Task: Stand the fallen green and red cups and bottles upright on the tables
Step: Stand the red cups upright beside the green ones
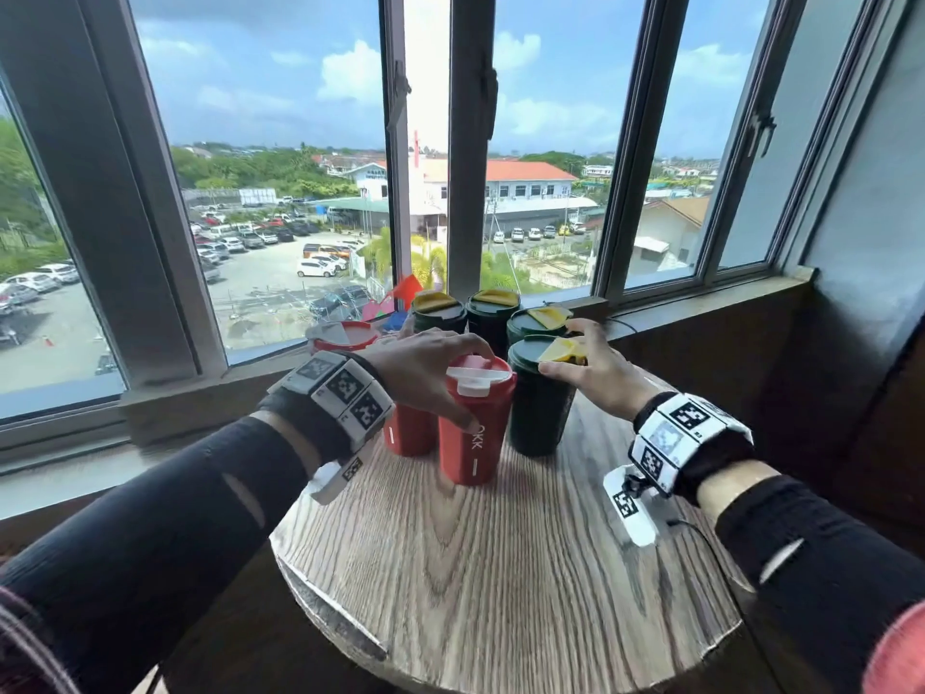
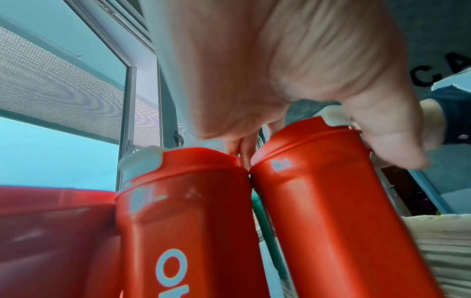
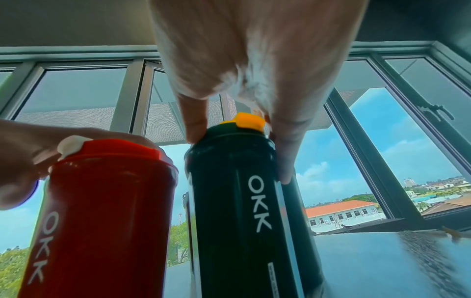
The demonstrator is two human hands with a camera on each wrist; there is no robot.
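The head view looks down and forward over the table (image 1: 500,568) toward the windows, while each wrist view looks up from close below its palm, both sharing the red cup (image 2: 331,211) (image 3: 102,211) seen from opposite sides.

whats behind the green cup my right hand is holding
Behind the green cup gripped by the right hand, three more green cups with yellow lid flaps stand by the window sill. Their lower bodies are hidden by the front cup.
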